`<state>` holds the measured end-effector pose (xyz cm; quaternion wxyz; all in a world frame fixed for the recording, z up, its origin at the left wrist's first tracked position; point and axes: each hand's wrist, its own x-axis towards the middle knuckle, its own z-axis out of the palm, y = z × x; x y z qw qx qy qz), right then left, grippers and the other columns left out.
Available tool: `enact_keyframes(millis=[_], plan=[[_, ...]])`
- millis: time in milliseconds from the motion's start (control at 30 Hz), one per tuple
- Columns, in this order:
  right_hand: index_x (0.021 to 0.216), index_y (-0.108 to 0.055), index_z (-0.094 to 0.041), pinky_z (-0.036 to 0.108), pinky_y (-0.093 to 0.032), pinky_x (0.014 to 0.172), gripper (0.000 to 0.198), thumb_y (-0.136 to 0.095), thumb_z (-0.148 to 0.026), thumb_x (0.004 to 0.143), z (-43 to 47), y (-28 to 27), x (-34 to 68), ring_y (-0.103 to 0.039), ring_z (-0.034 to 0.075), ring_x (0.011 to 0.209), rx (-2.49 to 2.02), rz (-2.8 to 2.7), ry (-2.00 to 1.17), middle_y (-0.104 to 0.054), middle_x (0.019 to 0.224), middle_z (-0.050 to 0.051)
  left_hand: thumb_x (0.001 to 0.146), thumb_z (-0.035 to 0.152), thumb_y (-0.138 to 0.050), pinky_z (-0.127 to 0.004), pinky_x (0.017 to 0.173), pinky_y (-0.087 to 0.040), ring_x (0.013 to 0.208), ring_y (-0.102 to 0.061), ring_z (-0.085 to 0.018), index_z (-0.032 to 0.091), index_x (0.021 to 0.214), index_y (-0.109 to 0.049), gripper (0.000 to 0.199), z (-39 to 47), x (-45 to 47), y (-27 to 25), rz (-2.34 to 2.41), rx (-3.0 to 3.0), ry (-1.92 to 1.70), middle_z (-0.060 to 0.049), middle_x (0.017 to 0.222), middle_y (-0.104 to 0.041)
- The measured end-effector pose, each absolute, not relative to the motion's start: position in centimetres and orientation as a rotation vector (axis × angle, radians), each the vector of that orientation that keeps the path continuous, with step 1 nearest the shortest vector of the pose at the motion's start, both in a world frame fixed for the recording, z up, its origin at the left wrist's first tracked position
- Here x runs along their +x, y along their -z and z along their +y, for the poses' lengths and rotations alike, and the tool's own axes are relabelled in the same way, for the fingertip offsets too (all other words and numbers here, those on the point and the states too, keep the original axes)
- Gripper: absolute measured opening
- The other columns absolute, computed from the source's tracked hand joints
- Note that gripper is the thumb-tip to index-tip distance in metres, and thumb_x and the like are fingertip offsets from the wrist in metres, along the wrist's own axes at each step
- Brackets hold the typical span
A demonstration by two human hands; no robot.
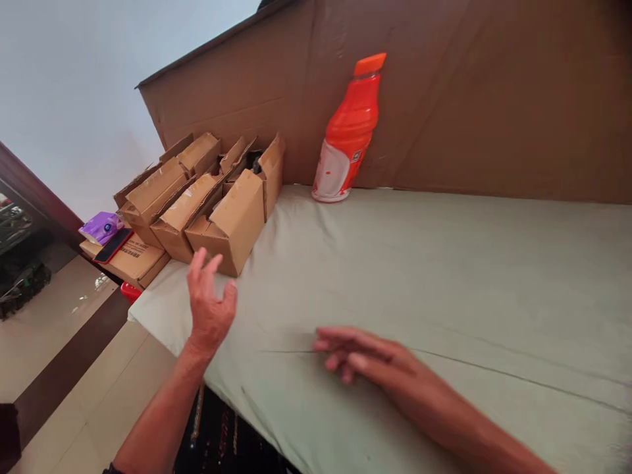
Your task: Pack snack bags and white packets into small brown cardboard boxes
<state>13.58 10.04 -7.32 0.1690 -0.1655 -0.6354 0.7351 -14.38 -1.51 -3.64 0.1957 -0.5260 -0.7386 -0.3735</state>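
Head view: my left hand (210,306), spread and empty, hovers just short of the nearest cardboard box (231,220); right hand (365,359) flat, farther.

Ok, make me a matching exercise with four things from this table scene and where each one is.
Things:
1. orange plastic bottle
2. small brown cardboard boxes
3. purple packet
4. left hand

Places:
A. raised, near the closest box
B. upright against the cardboard wall
C. on a flat carton beyond the table's end
D. clustered at the table's left end

Pairs: 1-B, 2-D, 3-C, 4-A
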Motion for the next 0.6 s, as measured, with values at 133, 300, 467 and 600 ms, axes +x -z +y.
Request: enact_keyframes(millis=[133,300,467,600], plan=[[0.121,-0.072,-0.021,0.040,-0.059,0.070,0.057,-0.072,-0.063,0.081,9.8,8.8,11.7,-0.069,0.026,0.088,-0.528,-1.707,-2.157,-0.073,0.107,0.015,0.091,0.031,-0.060,-0.051,0.118,-0.034,0.141,-0.044,-0.029,0.015,0.142,-0.046,0.056,2.5,-16.5,1.2,-1.962,-1.313,1.143,-0.019,0.147,-0.052],[0.110,-0.076,-0.023,0.032,-0.056,0.065,0.043,-0.074,-0.057,0.083,8.8,8.6,11.0,-0.068,0.020,0.081,-0.482,-1.553,-2.269,-0.074,0.107,0.013,0.088,0.023,-0.057,-0.049,0.105,-0.043,0.117,-0.060,-0.028,0.018,0.127,-0.060,0.039,6.4,-17.0,0.7,-1.894,-1.185,1.200,-0.013,0.115,-0.070],[0.109,-0.076,-0.023,0.030,-0.054,0.064,0.040,-0.076,-0.054,0.082,8.9,8.3,11.2,-0.068,0.019,0.081,-0.446,-1.541,-2.289,-0.074,0.107,0.012,0.088,0.016,-0.054,-0.048,0.110,-0.036,0.119,-0.060,-0.027,0.022,0.095,-0.071,0.019,6.0,-15.5,1.4,-1.764,-1.310,1.096,-0.007,0.098,-0.077],[0.109,-0.076,-0.022,0.031,-0.054,0.064,0.042,-0.076,-0.055,0.082,8.8,8.5,11.1,-0.068,0.019,0.081,-0.467,-1.550,-2.256,-0.074,0.106,0.012,0.088,0.017,-0.056,-0.048,0.108,-0.035,0.120,-0.060,-0.029,0.020,0.117,-0.070,0.033,4.9,-15.2,2.6,-1.733,-1.343,0.995,-0.010,0.117,-0.076]])
